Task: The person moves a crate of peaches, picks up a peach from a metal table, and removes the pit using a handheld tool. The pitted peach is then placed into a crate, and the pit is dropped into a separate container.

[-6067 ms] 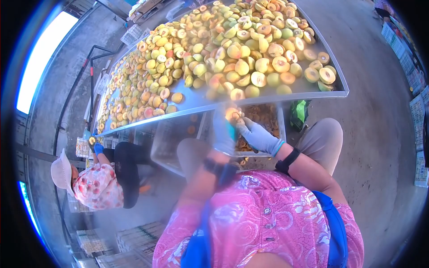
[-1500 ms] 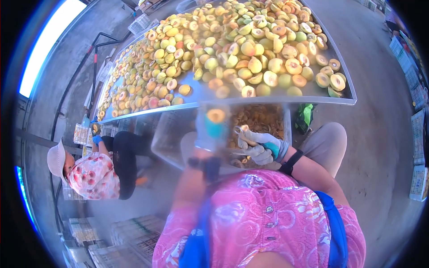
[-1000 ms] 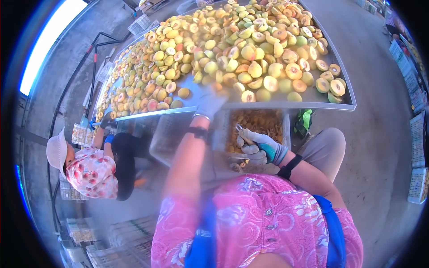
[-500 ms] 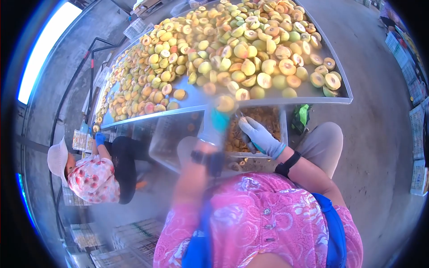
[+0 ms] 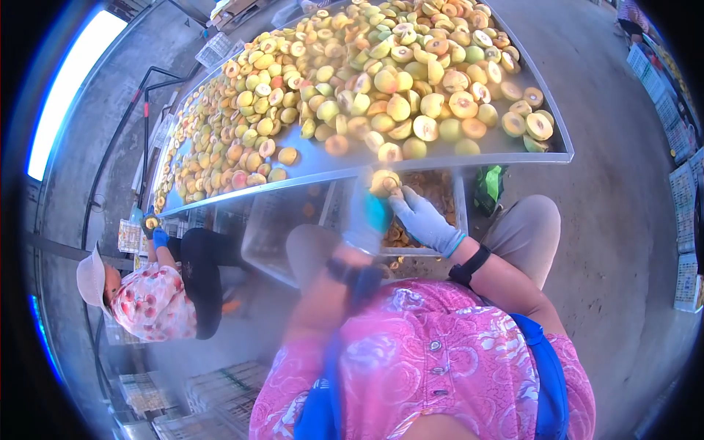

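My left hand [image 5: 369, 213], in a grey and teal glove, is closed on a halved yellow fruit [image 5: 384, 182] just below the table's near edge. My right hand [image 5: 425, 221], gloved in grey, meets the fruit from the right with its fingers pressed together. What it grips, if anything, is too small to make out. Beneath both hands is a crate [image 5: 460, 213] holding orange-brown fruit pieces. Halved and whole fruits [image 5: 398, 108] are heaped on the metal-rimmed table [image 5: 484, 158] beyond.
A co-worker [image 5: 154, 301] in a white hat sits at the left by the table. A green and black bag [image 5: 489, 188] lies right of the crate. Stacked crates [image 5: 682, 198] line the far right. More crates [image 5: 220, 392] stand at the lower left.
My left hand has moved slightly right and down with the fruit. My right hand has come up against it. The co-worker's hands now show a fruit.
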### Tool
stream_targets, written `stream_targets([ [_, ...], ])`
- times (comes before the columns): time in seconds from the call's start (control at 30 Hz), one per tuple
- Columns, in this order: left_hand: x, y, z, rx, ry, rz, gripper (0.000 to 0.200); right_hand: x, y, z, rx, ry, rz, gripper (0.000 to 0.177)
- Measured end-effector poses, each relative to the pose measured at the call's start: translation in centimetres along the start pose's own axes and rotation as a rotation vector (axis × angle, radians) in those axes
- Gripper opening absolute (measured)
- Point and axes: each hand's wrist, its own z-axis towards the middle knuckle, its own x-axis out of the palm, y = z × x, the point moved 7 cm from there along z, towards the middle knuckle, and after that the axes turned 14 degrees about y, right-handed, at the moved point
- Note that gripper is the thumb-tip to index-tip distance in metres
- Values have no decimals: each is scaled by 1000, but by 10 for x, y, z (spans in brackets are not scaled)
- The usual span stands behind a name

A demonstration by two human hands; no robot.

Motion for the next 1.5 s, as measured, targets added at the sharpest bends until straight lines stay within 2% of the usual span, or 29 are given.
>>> stream_targets([
  [0.1,11,-6,2,72,-13,58,37,1,-9,4,-53,-3,6,41],
  [0.17,11,-5,3,22,-76,-6,39,-1,-5,3,-84,-5,14,40],
  [0.23,5,1,4,-25,-139,-70,42,0,1,-1,48,90,3,44],
  [0.27,2,3,4,-26,-161,-89,45,1,-2,0,47,90,3,44],
  [0.33,-4,5,2,-27,-185,-108,49,8,-6,2,-44,128,19,62],
  [0.37,-1,4,-1,-78,-240,-146,51,7,0,0,-44,130,19,62],
  [0.43,-5,9,-5,-129,-295,-184,53,11,8,-8,135,282,136,66],
  [0.47,-9,8,-5,-92,-273,-118,53,8,14,-9,134,283,136,66],
  [0.53,-17,9,-5,-56,-252,-53,53,16,6,-14,363,399,382,60],
  [0.57,-15,7,-5,-66,-209,-10,54,16,4,-15,363,400,380,60],
  [0.6,-13,5,-5,-76,-167,33,54,22,2,-17,355,443,548,54],
  [0.63,-12,4,-6,-74,-168,33,54,26,0,-18,345,485,717,48],
  [0.67,-9,5,-7,-114,-194,-33,56,26,-6,-17,346,485,715,48],
  [0.73,-2,-1,-11,-155,-222,-102,58,35,-11,-18,317,617,996,39],
  [0.77,3,-11,-12,-203,-140,131,59,35,-15,-18,319,618,995,39],
  [0.8,9,-17,-13,-250,-58,363,60,41,-15,-22,347,714,1076,38],
  [0.83,11,-17,-15,-249,-63,359,60,48,-13,-27,376,810,1157,36],
  [0.9,16,-15,-15,-223,-82,221,45,50,-8,-28,384,765,1171,36],
  [0.93,10,-15,-14,-219,-81,221,45,48,-6,-28,385,717,1184,35],
  [0.97,3,-20,-10,-196,-52,163,42,47,-4,-26,382,720,1178,35],
  [1.03,-17,-30,-11,-172,-40,111,39,52,4,-28,342,827,1388,36],
  [1.1,-54,-63,-19,107,-333,-152,54,53,3,-28,274,886,1467,37],
  [1.17,-111,-103,-37,45,-423,276,44,46,10,-27,228,826,1533,36],
  [1.23,-129,-139,-38,156,-498,673,38,44,6,-26,222,779,1544,35],
  [1.27,-144,-140,-35,155,-497,674,38,45,2,-23,213,771,1545,35],
  [1.33,-155,-153,-30,196,-594,1387,34,49,0,-20,206,768,1543,35],
  [1.37,-153,-155,-23,199,-598,1386,34,51,-2,-19,233,752,1521,35],
  [1.43,-129,-155,4,70,-573,1945,36,52,-4,-17,263,732,1491,34],
  [1.5,-137,-153,25,31,-566,1901,38,54,-5,-16,266,742,1460,35],
])
